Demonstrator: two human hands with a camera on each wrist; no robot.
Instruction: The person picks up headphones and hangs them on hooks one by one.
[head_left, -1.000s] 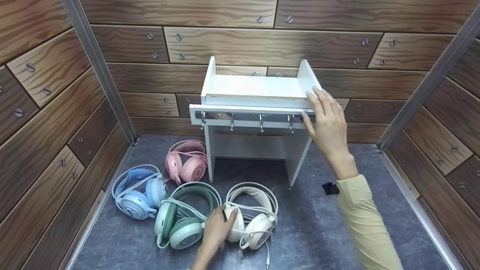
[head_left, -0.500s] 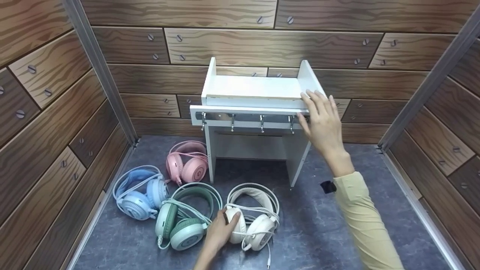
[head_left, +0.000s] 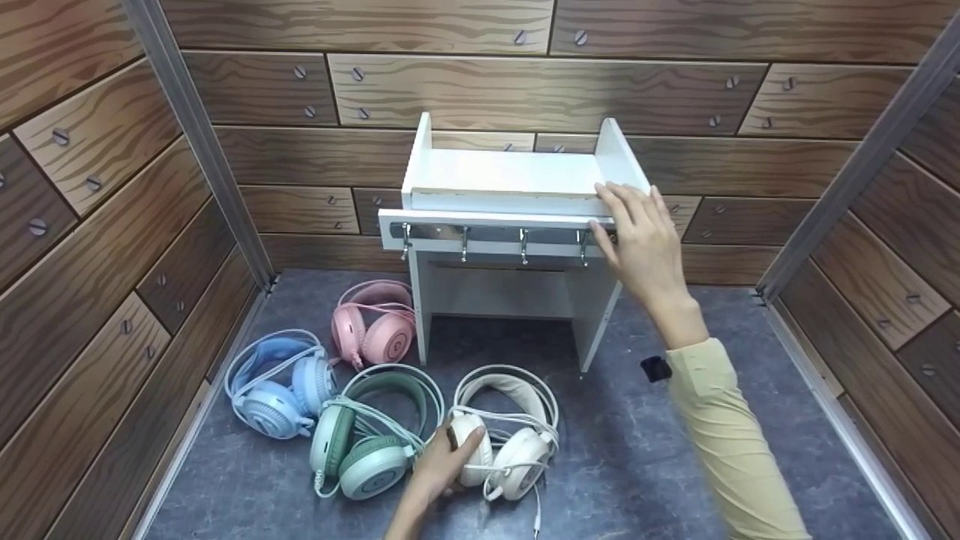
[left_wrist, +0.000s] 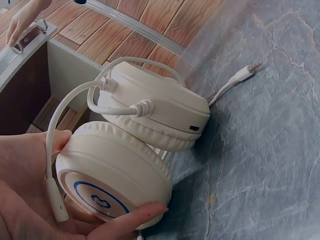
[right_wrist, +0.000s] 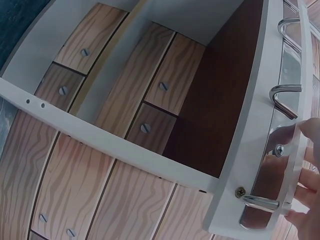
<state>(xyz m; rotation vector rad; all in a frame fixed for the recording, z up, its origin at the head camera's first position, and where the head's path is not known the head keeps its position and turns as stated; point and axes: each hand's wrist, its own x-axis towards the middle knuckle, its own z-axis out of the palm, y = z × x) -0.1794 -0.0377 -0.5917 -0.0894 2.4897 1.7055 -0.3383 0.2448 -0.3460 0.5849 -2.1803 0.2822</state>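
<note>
- White headphones [head_left: 519, 466] lie toward the near side of the worktop [head_left: 637, 465], in front of the white rack [head_left: 510, 172] and right of the green headphones [head_left: 373, 469].
- Their long axis runs roughly front to back: headband [head_left: 517, 394] arched toward the rack, both ear cups toward the person.
- Left hand [head_left: 441, 463] grasps the left ear cup [left_wrist: 115, 165], fingers and thumb curled about it; whether that cup touches the worktop cannot be told.
- Outer disc of that cup, with a blue ring mark, faces the left wrist camera; microphone boom [left_wrist: 56, 200] lies across its side.
- Plug [left_wrist: 242, 75] trails past the cups, its tip pointing away from the headband.
- Right hand [head_left: 645, 244] is unclenched, fingers resting on the right end of the hook rail [head_left: 495, 245], thumb near the endmost hook.
- Rail runs left to right across the rack's front; four metal hooks [head_left: 523, 247] hang from it, bent ends outward.
- Green set slants, headband back and to the right, cups forward.
- Blue headphones [head_left: 274, 409] lie left of the green; pink headphones [head_left: 388, 339] sit farther back, just beside the rack's left side panel.
</note>
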